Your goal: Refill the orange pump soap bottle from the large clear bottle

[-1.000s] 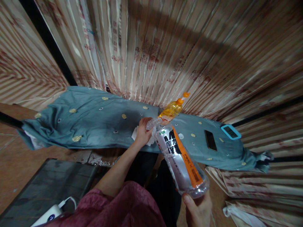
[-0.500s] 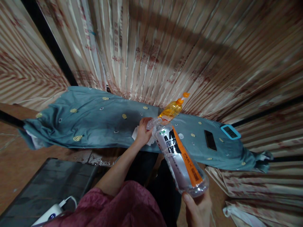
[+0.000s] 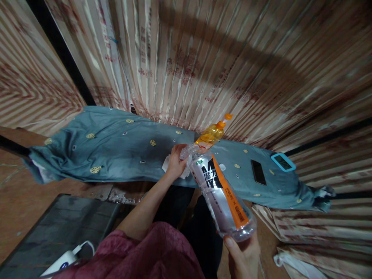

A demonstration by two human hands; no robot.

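A large clear plastic bottle with a silver, black and orange label is held at a slant in front of me. Under its base, my right hand grips the lower end, thumb against the side. My left hand is closed around clear plastic at the bottle's narrow upper end; I cannot tell whether that is the neck or a separate piece. White tissue shows beneath the left hand. Just beyond stands a pump bottle of yellow-orange liquid with an orange pump head, its lower part partly hidden.
Blue-green patterned cloth covers the long narrow surface. A dark phone and a blue-framed device lie at the right. Patterned curtains hang behind. At lower left, a white device with a cable rests on a dark box.
The large bottle has rolled very slightly in my right hand, its label turned a little. Both hands stay in nearly the same place.
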